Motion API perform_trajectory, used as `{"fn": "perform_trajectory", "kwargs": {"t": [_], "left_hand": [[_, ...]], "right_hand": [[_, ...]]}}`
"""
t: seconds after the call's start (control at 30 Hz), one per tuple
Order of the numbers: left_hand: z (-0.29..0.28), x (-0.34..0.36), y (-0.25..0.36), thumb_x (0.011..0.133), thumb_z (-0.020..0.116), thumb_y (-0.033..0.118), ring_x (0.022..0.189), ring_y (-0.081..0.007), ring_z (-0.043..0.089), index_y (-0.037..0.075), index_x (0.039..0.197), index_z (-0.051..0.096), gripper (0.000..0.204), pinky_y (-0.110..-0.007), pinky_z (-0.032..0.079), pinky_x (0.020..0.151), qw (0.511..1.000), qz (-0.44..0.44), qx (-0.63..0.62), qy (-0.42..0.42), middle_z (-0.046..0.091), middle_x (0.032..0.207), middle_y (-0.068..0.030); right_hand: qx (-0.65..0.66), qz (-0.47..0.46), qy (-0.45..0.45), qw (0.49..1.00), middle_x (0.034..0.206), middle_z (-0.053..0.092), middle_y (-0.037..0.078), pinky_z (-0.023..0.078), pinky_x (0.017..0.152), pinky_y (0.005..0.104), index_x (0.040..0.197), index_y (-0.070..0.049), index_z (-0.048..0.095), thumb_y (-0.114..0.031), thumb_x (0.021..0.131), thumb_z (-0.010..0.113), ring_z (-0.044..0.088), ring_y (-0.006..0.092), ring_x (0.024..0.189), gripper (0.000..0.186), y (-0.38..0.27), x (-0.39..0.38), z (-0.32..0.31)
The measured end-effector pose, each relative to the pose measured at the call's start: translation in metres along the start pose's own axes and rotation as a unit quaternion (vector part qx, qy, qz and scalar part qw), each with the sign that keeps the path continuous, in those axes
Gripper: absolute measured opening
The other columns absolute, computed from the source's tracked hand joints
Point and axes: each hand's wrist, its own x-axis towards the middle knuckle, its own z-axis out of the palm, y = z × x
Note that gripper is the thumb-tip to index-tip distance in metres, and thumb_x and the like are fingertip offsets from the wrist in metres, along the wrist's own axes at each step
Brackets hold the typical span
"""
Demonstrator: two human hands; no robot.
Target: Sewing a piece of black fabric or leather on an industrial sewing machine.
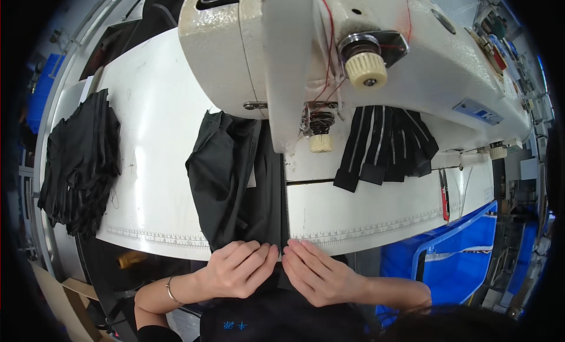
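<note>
A piece of dark fabric (220,177) lies on the white sewing table, its far end running beneath the head of a sewing machine (235,65). Along the fabric's right edge runs a black zipper (285,206), straight toward me. My left hand (244,268) pinches the near end of the fabric at the table's front edge. Close beside it, my right hand (321,274) has its fingers pressed together at the near end of the zipper. The fingertips of both hands almost touch. The machine's needle and presser foot are hidden behind its head.
Several black zippers (382,148) lie fanned out right of the machine head. A pile of dark fabric pieces (79,165) sits at the left. Red-handled snips (444,195) lie near the right edge, above a blue bin (453,259). A printed ruler (365,230) follows the front edge.
</note>
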Motion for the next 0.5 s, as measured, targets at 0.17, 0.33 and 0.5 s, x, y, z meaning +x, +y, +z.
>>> {"fn": "perform_trajectory", "kwargs": {"t": [0.17, 0.33, 0.5], "left_hand": [[-0.004, 0.005, -0.001, 0.058, 0.063, 0.009, 0.072, -0.0172, 0.057, -0.001, 0.089, 0.068, 0.032, -0.026, 0.046, 0.057, 1.0, -0.008, -0.021, -0.007, 0.062, 0.084, -0.0076], [-0.023, 0.012, -0.007, 0.06, 0.061, 0.007, 0.073, -0.0161, 0.057, -0.002, 0.093, 0.068, 0.034, -0.023, 0.045, 0.06, 0.991, -0.102, -0.078, -0.044, 0.065, 0.095, -0.0108], [-0.024, 0.021, -0.003, 0.065, 0.061, 0.006, 0.074, -0.0162, 0.058, -0.004, 0.092, 0.068, 0.029, -0.022, 0.045, 0.06, 0.999, -0.007, 0.022, -0.029, 0.066, 0.102, -0.0152]], "right_hand": [[-0.002, -0.002, 0.003, 1.0, 0.107, 0.062, 0.019, 0.047, 0.098, 0.0425, 0.099, 0.006, 0.064, -0.014, 0.08, 0.055, 0.061, 0.0321, 0.106, 0.028, 0.003, 0.001, -0.001], [-0.015, -0.014, -0.003, 1.0, 0.105, 0.062, 0.018, 0.047, 0.098, 0.0415, 0.098, 0.006, 0.064, -0.015, 0.08, 0.055, 0.061, 0.0311, 0.104, 0.029, 0.004, 0.002, -0.002], [-0.007, -0.016, 0.001, 1.0, 0.105, 0.062, 0.018, 0.047, 0.097, 0.041, 0.097, 0.006, 0.064, -0.015, 0.081, 0.055, 0.061, 0.0313, 0.104, 0.028, 0.004, 0.003, -0.002]]}}
